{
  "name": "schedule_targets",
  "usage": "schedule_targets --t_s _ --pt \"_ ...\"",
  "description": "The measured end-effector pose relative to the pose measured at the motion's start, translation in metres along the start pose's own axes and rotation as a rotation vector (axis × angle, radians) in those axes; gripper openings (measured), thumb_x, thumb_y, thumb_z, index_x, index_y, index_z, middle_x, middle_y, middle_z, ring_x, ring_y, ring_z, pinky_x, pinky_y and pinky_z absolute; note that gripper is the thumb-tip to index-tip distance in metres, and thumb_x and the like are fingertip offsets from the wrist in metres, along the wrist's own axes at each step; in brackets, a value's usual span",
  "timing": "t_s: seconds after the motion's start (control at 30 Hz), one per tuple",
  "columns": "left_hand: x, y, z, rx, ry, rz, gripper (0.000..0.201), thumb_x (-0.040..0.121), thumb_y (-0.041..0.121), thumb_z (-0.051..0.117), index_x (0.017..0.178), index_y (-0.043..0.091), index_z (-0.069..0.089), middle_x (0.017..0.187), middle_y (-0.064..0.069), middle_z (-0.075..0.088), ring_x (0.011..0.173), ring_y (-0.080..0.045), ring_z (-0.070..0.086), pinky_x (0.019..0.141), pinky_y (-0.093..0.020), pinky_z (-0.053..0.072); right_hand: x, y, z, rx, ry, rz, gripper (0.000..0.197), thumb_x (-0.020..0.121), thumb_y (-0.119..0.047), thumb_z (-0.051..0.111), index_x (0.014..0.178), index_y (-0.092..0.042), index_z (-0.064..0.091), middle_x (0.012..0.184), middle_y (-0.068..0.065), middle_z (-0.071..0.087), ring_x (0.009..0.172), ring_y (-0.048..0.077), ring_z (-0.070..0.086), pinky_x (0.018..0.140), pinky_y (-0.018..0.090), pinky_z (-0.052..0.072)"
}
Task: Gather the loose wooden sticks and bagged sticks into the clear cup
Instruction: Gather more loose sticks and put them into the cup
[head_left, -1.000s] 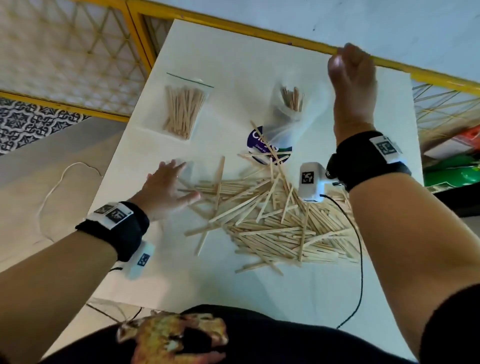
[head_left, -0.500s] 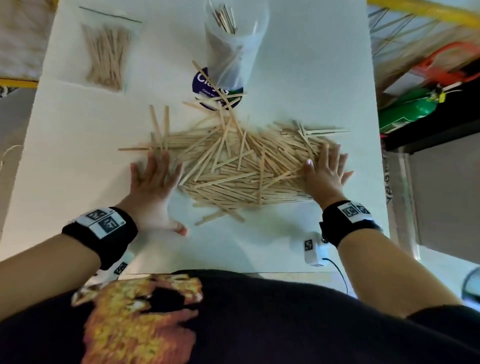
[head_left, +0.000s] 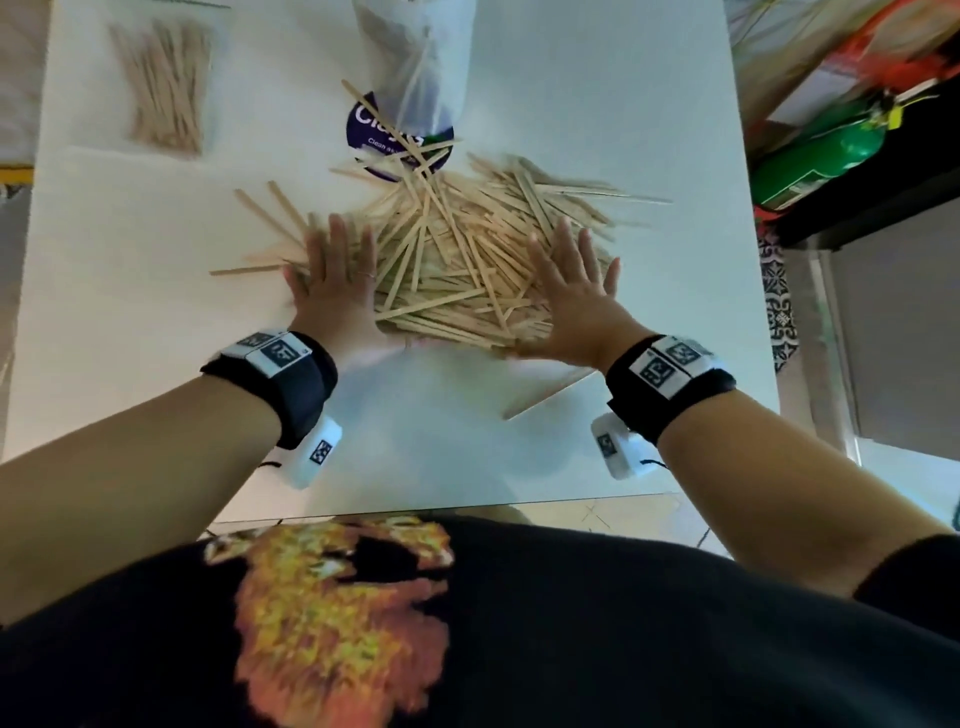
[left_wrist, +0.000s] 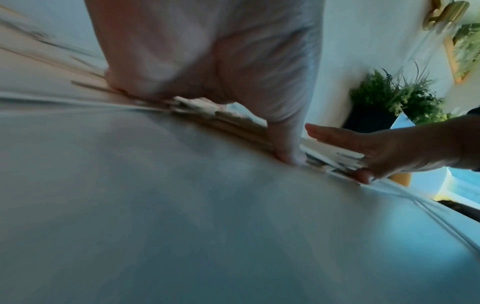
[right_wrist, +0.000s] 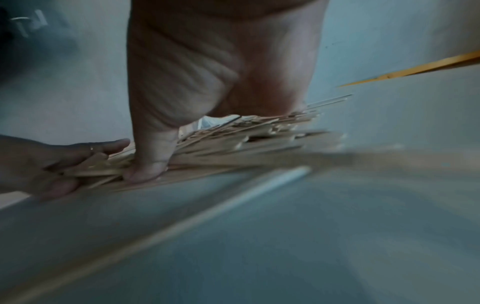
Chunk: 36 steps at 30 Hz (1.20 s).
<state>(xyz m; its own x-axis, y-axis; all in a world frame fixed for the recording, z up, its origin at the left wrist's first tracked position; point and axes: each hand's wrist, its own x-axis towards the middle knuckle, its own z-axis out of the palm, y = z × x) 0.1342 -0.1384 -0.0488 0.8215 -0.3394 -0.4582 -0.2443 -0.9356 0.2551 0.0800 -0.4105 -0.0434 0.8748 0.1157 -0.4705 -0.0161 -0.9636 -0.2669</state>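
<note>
Wooden loose sticks lay heaped mid-bench, between the left hand and right hand, fingers spread flat, pressing its sides. Bare bench lay toward the near edge. The clear cup stood behind on a purple disc reading "Cl…"; bagged sticks lay far-left.

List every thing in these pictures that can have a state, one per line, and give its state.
Clear cup: upright on the table, a few sticks inside.
Loose sticks: heaped in a pile on the table, not in the cup.
Bag of sticks: lying flat, far left, untouched.
Left hand: flat, fingers spread, pressing the pile's left side.
Right hand: flat, fingers spread, pressing the pile's right side.
Single stick: apart from the pile, near the right wrist.
</note>
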Motion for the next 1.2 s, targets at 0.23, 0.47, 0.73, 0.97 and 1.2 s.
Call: schedule_targets --t_s 0.23,0.47,0.73,0.97,1.2 --pt "0.022 -0.012 -0.036 0.04 -0.075 0.121 0.143 0.054 0.068 0.075 0.147 0.024 -0.024 0.156 -0.017 -0.023 0.142 -0.039 -0.022 0.115 -0.054 -0.005 0.038 -0.011 -0.037 -0.131 0.044 -0.03 0.118 0.066 -0.067 0.069 0.153 -0.024 0.001 0.161 0.011 -0.001 0.149 0.032 -0.004 0.12 0.052 0.0" --pt "0.035 0.007 -0.038 0.232 0.115 0.199 0.11 0.075 0.057 0.067 0.151 0.007 0.004 0.147 -0.021 0.031 0.136 -0.038 0.029 0.115 -0.048 0.022 0.056 -0.032 -0.055 -0.159 0.072 -0.079 0.074 0.085 -0.027 0.065 0.147 -0.011 0.025 0.145 0.019 0.034 0.134 0.039 0.033 0.108 0.052 0.035" --pt "0.042 0.002 -0.041 0.255 0.224 0.195 0.052 0.089 0.026 0.06 0.135 0.009 0.044 0.129 -0.015 0.049 0.116 -0.036 0.046 0.095 -0.046 0.037 0.072 -0.031 -0.064 -0.206 -0.015 -0.052 0.045 0.09 -0.016 0.057 0.132 -0.009 0.042 0.134 0.016 0.045 0.124 0.036 0.045 0.101 0.044 0.041" --pt "0.04 -0.011 -0.05 0.177 0.304 0.163 0.033 0.09 0.014 0.056 0.122 0.004 0.056 0.113 -0.019 0.05 0.105 -0.04 0.048 0.088 -0.048 0.038 0.072 -0.025 -0.096 -0.228 -0.085 -0.047 0.03 0.095 -0.018 0.05 0.123 -0.008 0.044 0.121 0.016 0.056 0.104 0.035 0.058 0.084 0.04 0.046" --pt "0.039 -0.014 -0.065 -0.024 0.352 0.101 0.014 0.095 0.014 0.046 0.103 0.004 0.051 0.092 -0.015 0.06 0.09 -0.037 0.056 0.074 -0.041 0.04 0.053 -0.02 -0.116 0.22 -0.072 0.088 0.013 0.091 -0.005 0.047 0.101 -0.014 0.044 0.076 0.003 0.069 0.065 0.021 0.064 0.064 0.032 0.047"
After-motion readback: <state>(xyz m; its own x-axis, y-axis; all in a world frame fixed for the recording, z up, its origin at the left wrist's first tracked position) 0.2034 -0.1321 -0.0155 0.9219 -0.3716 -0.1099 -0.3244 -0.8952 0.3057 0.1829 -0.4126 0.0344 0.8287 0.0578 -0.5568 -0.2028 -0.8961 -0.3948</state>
